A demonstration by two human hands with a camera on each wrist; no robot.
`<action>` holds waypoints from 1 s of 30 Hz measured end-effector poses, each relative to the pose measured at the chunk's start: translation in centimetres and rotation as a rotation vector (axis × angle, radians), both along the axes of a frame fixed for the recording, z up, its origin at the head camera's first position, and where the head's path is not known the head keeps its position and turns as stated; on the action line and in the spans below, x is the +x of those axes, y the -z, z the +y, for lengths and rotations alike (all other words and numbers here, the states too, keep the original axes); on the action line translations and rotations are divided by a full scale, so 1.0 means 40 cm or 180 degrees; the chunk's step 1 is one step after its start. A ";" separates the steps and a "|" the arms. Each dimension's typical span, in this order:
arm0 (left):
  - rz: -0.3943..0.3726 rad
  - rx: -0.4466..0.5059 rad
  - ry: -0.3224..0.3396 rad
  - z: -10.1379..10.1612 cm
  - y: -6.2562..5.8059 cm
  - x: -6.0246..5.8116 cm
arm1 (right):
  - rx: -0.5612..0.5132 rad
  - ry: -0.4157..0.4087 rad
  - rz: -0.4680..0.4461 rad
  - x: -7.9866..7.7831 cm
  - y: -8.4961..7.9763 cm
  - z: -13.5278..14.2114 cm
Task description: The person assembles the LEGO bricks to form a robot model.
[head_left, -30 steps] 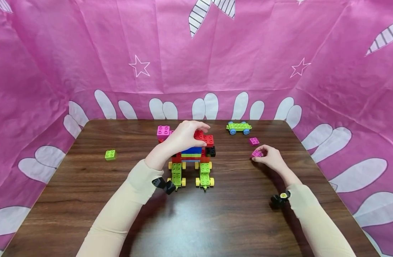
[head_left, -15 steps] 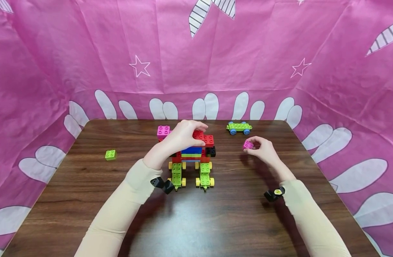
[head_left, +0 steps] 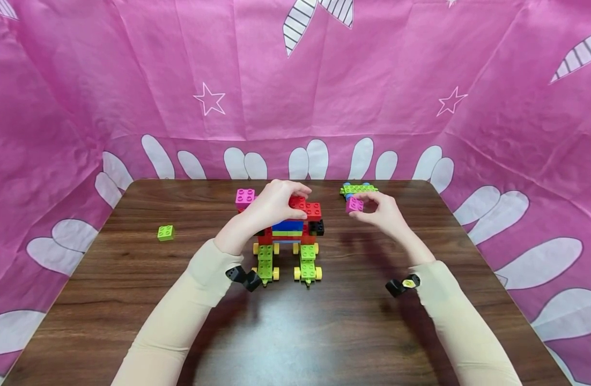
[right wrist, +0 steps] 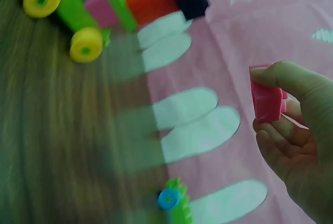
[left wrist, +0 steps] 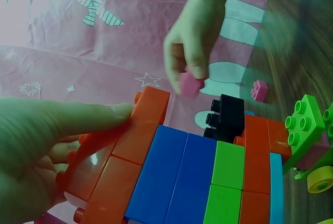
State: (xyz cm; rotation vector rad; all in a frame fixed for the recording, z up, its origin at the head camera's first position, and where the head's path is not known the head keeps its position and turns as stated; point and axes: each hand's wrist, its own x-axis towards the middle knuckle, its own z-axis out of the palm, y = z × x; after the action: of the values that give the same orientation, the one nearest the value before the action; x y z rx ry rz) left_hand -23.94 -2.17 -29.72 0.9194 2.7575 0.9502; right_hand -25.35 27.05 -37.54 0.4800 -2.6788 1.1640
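A many-coloured build of toy bricks (head_left: 288, 226) stands on wheeled lime bases in the middle of the table. My left hand (head_left: 275, 202) holds it at the top, thumb against the red bricks (left wrist: 136, 130) and fingers on the far side. Blue, lime and red layers lie below, with a black brick (head_left: 317, 227) jutting out at the right. To the right of the build, in the air, my right hand (head_left: 383, 213) pinches a pink brick (head_left: 354, 205) between thumb and fingers. In the right wrist view that pink brick (right wrist: 267, 95) shows its smooth side.
A lime wheeled base (head_left: 358, 188) with blue wheels sits at the back, partly behind the right hand. Another pink brick (left wrist: 259, 90) lies on the table, hidden in the head view. One lime brick (head_left: 165, 232) lies at the left. Pink cloth (head_left: 257, 107) surrounds the table.
My right hand has lifted the pink brick off the table and carried it left and away from me, towards the build. The left hand stays on the build, almost unmoved.
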 end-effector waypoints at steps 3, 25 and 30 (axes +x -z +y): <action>0.0003 -0.0011 -0.0005 0.001 0.000 -0.001 | -0.0023 -0.0121 0.0080 0.003 -0.028 -0.029; 0.0062 0.0004 -0.0048 0.003 0.002 0.000 | -0.0067 -0.0885 0.0169 0.027 -0.105 -0.143; 0.0067 0.0002 -0.0064 0.003 0.003 0.001 | 0.0020 -0.0893 0.0190 0.025 -0.104 -0.151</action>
State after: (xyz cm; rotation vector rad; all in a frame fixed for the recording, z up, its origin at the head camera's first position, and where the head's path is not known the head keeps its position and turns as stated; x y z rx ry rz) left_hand -23.92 -2.06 -29.83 0.9086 2.7894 0.9499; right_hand -24.35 21.02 -33.36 0.9008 -2.6251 1.1876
